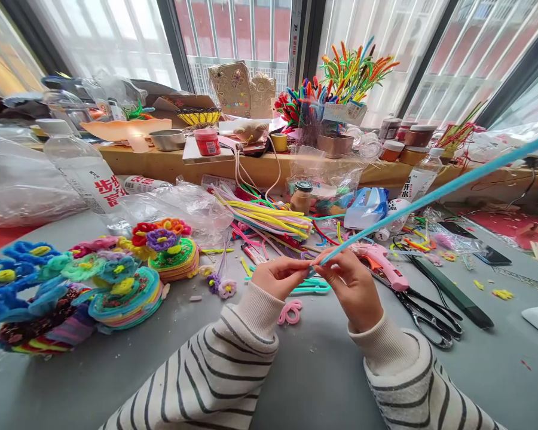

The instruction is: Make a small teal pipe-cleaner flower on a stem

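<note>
**Long blue stem in a two-hand pinch: slip, kink and snag risks**

We've got the light-blue pipe cleaner (430, 200) up above the table (316, 376), near end between both hands. Right hand (352, 289) is pinched on it; left hand (275, 278) is closed thumb-to-finger at the tip. We can't see how much tip the left has; if it's short, it could slip out under a twist.

Rest of the stem runs up and right, unsupported, out of view. Any wrist roll would whip that end; we can't tell what it might catch.

Bending too tight at the pinch could kink the wire core.

Pink glue gun (385, 269) and black-handled scissors (430, 322) sit near the right hand; an elbow-out move could knock them. Can't tell if the gun's hot.

Pink coil (290, 312) lies below the hands; a dropped wrist could squash it.
</note>
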Tool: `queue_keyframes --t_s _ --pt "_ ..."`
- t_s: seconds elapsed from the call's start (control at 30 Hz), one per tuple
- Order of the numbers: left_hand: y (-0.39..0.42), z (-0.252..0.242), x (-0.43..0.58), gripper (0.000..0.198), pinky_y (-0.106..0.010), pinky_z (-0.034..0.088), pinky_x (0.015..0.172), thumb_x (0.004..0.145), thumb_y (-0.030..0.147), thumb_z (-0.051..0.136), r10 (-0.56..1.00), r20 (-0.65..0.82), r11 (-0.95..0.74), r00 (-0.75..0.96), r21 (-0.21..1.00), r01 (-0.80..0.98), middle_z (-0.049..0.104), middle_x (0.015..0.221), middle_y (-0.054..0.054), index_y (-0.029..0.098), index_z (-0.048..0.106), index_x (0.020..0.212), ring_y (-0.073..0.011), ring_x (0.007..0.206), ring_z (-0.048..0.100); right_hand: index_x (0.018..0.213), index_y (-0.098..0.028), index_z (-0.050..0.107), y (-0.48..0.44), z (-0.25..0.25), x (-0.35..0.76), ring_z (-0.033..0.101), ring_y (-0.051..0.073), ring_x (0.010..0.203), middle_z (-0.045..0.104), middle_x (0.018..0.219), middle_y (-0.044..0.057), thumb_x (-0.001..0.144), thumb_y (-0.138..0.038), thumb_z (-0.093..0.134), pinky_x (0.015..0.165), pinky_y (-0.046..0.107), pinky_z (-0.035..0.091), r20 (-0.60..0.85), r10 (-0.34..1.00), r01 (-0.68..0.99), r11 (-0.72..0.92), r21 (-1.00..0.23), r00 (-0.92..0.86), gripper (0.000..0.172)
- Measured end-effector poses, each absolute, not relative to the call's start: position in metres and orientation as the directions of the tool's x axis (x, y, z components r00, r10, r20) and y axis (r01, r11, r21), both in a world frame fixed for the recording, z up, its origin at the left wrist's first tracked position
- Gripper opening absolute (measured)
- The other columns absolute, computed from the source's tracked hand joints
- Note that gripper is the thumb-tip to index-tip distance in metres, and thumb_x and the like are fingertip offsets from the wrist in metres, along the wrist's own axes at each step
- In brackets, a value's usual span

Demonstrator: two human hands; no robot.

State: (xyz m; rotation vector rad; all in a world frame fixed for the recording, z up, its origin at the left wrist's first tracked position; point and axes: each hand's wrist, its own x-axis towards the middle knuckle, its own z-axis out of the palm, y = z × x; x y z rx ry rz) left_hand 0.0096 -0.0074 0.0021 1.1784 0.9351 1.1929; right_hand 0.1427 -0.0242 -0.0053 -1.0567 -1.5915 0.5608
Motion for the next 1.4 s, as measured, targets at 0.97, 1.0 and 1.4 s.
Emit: queue_keyframes --t_s 0.97,1.0,1.4 --pt "-0.014 0.006 0.016 0.036 -0.026 0.048 0.058 0.048 0.012 0.068 1.0 0.016 -0.01 0.015 0.928 -0.372 0.06 0.054 0.003 0.016 0.043 0.073 -0.0109 0.054 0.058 0.065 -0.018 0.043 -0.026 -0.009 0.128 0.041 0.008 0.054 0.041 0.062 -0.003 0.074 -0.028 0.049 0.047 0.02 0.036 0.409 0.896 0.268 0.356 -0.895 0.174 0.014" --pt "-0.015 0.006 0.017 0.035 -0.025 0.048 0.058 0.049 0.011 0.068 0.999 0.038 -0.036 -0.003 0.927 -0.374 0.06 0.054 0.003 0.016 0.043 0.073 -0.0105 0.055 0.058 0.065 -0.018 0.043 -0.027 -0.009 0.128 0.04 0.007 0.053 0.041 0.06 -0.003 0.074 -0.029 0.049 0.046 0.02 0.035 0.389 0.902 0.242 0.342 -0.908 0.186 0.015" --pt "-0.013 0.001 0.019 0.02 -0.021 0.045 0.06 0.05 0.014 0.068 0.993 0.042 0.012 0.108 0.89 -0.456 0.061 0.064 0.001 0.014 0.058 0.068 -0.0095 0.063 0.055 0.064 -0.018 0.045 -0.037 -0.009 0.111 0.035 0.006 0.045 0.039 0.051 -0.006 0.072 -0.03 0.05 0.042 0.02 0.03 0.275 0.912 -0.067 0.309 -0.949 0.305 0.016"
